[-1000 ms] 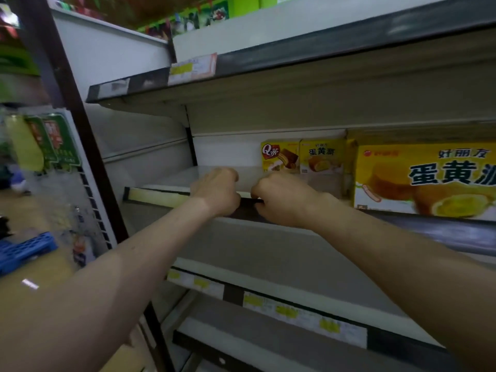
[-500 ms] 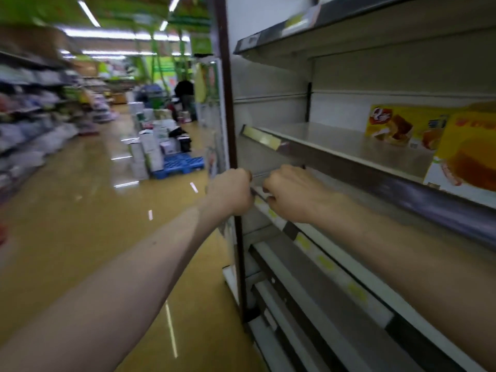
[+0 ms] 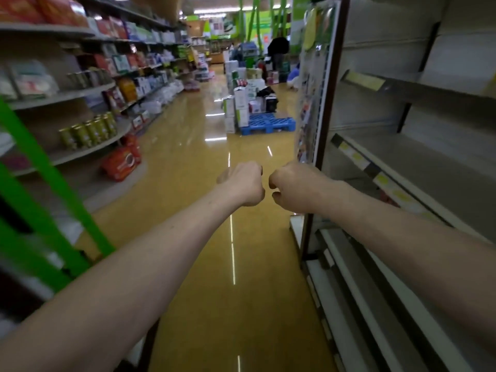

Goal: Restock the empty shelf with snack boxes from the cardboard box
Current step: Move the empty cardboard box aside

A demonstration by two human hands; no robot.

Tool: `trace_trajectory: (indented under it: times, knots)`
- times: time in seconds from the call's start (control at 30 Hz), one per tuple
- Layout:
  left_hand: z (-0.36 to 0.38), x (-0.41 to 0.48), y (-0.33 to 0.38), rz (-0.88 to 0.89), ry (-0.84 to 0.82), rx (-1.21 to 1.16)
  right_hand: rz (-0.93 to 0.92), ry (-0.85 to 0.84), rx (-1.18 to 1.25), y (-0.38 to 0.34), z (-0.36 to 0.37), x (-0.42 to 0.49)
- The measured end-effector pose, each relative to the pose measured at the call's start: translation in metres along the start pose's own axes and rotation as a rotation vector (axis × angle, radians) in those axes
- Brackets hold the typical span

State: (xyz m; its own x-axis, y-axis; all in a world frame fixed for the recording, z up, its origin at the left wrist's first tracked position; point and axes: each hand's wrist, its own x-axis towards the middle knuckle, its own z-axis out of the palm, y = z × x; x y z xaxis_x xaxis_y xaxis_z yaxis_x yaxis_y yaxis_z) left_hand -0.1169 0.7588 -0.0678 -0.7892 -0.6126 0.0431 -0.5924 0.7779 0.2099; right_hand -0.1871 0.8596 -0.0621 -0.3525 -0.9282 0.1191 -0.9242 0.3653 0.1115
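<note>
My left hand point(image 3: 241, 182) and my right hand point(image 3: 292, 185) are stretched out side by side over the yellow aisle floor, almost touching. Both have their fingers curled into loose fists and hold nothing. The bare grey shelf unit point(image 3: 418, 162) stands to the right of my right arm, its boards carrying only yellow price tags. No snack box shows clearly; a yellow sliver point(image 3: 492, 87) sits at the right edge of the upper board. No cardboard box is near my hands.
A blue pallet point(image 3: 268, 124) stacked with white cartons stands down the aisle. Stocked shelves point(image 3: 88, 130) with cans and packets line the left side. A green frame point(image 3: 48, 173) crosses the near left. A person in dark clothes point(image 3: 279, 49) is far back.
My view has swung left, from the shelf with yellow snack boxes to the open aisle. Both hands left the shelf edge and now hang in the air over the floor.
</note>
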Motion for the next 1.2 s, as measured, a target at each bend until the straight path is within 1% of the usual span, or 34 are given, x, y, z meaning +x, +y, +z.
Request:
trace_trajectory:
  times: [0.2, 0.4, 0.53, 0.67, 0.9, 1.07, 1.2]
  knots:
    - [0.017, -0.094, -0.037, -0.077, -0.084, -0.001, -0.073, -0.112, 0.040, -0.073, 0.010, -0.062]
    - [0.024, -0.182, -0.066, -0.204, -0.114, -0.037, -0.179, -0.207, 0.048, -0.134, 0.019, -0.110]
    - [0.027, -0.251, -0.086, -0.314, -0.135, -0.019, -0.310, -0.219, 0.065, -0.179, 0.023, -0.148]
    - [0.034, -0.313, -0.092, -0.386, -0.164, 0.017, -0.415, -0.220, 0.084, -0.214, 0.025, -0.191]
    - [0.045, -0.435, -0.106, -0.557, -0.124, -0.036, -0.644, -0.255, 0.110, -0.284, 0.014, -0.272]
    - [0.045, -0.518, -0.131, -0.723, -0.079, -0.110, -0.805, -0.257, 0.137, -0.341, 0.007, -0.320]
    - [0.051, -0.587, -0.148, -0.838, -0.098, -0.101, -0.907, -0.291, 0.168, -0.391, 0.011, -0.358]
